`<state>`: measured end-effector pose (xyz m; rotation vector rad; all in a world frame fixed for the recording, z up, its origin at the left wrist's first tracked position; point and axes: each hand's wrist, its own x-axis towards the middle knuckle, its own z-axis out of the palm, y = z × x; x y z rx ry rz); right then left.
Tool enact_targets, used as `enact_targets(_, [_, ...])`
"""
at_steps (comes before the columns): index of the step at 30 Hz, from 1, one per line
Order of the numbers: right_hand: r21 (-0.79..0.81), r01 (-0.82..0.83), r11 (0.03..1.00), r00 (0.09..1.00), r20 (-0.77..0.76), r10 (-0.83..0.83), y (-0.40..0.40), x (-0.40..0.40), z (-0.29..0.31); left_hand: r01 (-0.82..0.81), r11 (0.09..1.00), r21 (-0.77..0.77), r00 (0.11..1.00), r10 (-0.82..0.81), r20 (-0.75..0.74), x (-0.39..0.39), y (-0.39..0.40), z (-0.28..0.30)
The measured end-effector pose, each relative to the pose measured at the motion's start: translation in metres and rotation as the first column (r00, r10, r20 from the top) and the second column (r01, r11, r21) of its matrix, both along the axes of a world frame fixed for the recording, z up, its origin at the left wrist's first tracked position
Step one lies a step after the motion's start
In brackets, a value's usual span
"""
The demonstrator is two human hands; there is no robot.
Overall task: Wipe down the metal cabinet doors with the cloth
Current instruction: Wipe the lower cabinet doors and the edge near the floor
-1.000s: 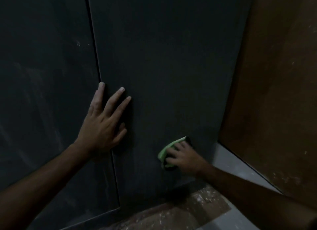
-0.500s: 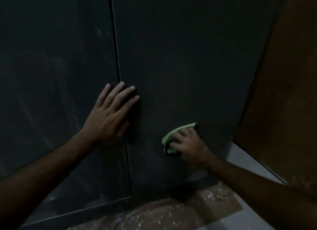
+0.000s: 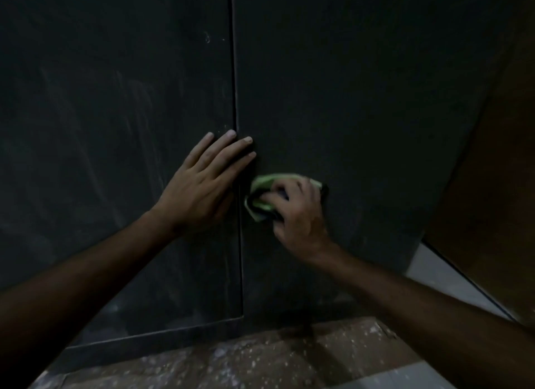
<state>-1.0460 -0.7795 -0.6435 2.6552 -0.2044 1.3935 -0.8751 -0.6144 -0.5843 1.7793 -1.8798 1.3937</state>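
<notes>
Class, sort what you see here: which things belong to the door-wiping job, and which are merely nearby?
Belongs to the job:
green cloth
right hand pressing the cloth
right cabinet door
left cabinet door
left hand flat on the doors

Merely nearby:
speckled floor
brown panel

green cloth (image 3: 262,183) bunched, pressed against dark cabinet door (image 3: 347,99)

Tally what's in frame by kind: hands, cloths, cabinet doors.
Hands: 2, the left hand flat across the door seam and the right hand pressing the cloth.
Cloths: 1, the green cloth.
Cabinet doors: 2, the left door and the right door.
Total: 5
</notes>
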Motion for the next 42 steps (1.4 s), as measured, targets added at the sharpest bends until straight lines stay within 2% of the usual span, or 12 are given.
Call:
enact_targets(3, [-0.123,-0.043,0.991,0.999,0.001,0.044,0.022,0.019,-0.003,0.006,0.999,0.034,1.0,-0.006,-0.018,-0.002,0.004,0.002])
enact_targets(5, [-0.38,-0.176,0.908,0.933,-0.358,0.031,0.028,0.01,-0.043,0.011,0.998,0.054,0.999,-0.01,-0.032,-0.003,0.007,0.001])
enact_targets(7, [-0.442,-0.268,0.856,0.795,-0.603,-0.062,0.022,-0.008,-0.067,0.017,0.997,0.069,0.999,-0.015,-0.03,-0.002,0.009,0.0])
enact_targets(13, [-0.121,0.016,0.992,0.999,-0.034,-0.021,0.0,0.007,-0.031,0.026,0.997,0.071,1.0,-0.025,-0.018,0.002,0.014,-0.004])
enact_targets(16, [-0.378,-0.165,0.911,0.953,-0.301,0.047,0.002,0.002,-0.068,0.011,0.999,0.043,0.999,-0.01,-0.034,-0.003,0.01,-0.006])
enact_targets(19, [-0.507,-0.324,0.799,0.771,-0.631,-0.088,-0.022,-0.033,-0.086,0.008,0.999,0.045,1.0,-0.007,-0.012,-0.007,0.004,-0.011])
enact_targets(26, [-0.219,0.053,0.974,0.99,-0.113,-0.079,-0.04,-0.026,-0.063,0.024,0.993,0.114,0.998,-0.031,0.057,-0.017,-0.012,-0.037])
enact_targets(30, [-0.458,-0.219,0.862,0.856,-0.514,-0.056,-0.072,-0.059,-0.083,-0.03,0.99,0.139,0.993,0.014,0.113,-0.028,-0.026,-0.052])
enact_targets(33, [-0.51,-0.146,0.848,0.84,-0.516,-0.165,-0.12,-0.1,-0.073,-0.054,0.987,0.148,0.987,0.03,0.156,-0.023,-0.028,-0.057])
enact_targets(35, [-0.396,0.093,0.913,0.931,-0.291,-0.222,-0.146,-0.115,-0.055,-0.057,0.988,0.146,0.985,0.032,0.172,-0.017,-0.028,-0.057])
enact_targets(37, [-0.096,0.304,0.948,0.949,-0.059,-0.311,-0.158,-0.118,-0.032,-0.059,0.991,0.123,0.984,0.038,0.173,-0.016,-0.03,-0.059])
enact_targets(42, [0.588,0.405,0.701,0.786,0.168,-0.595,-0.125,-0.089,-0.051,-0.077,0.995,0.071,0.987,0.066,0.145,-0.029,-0.041,-0.065])
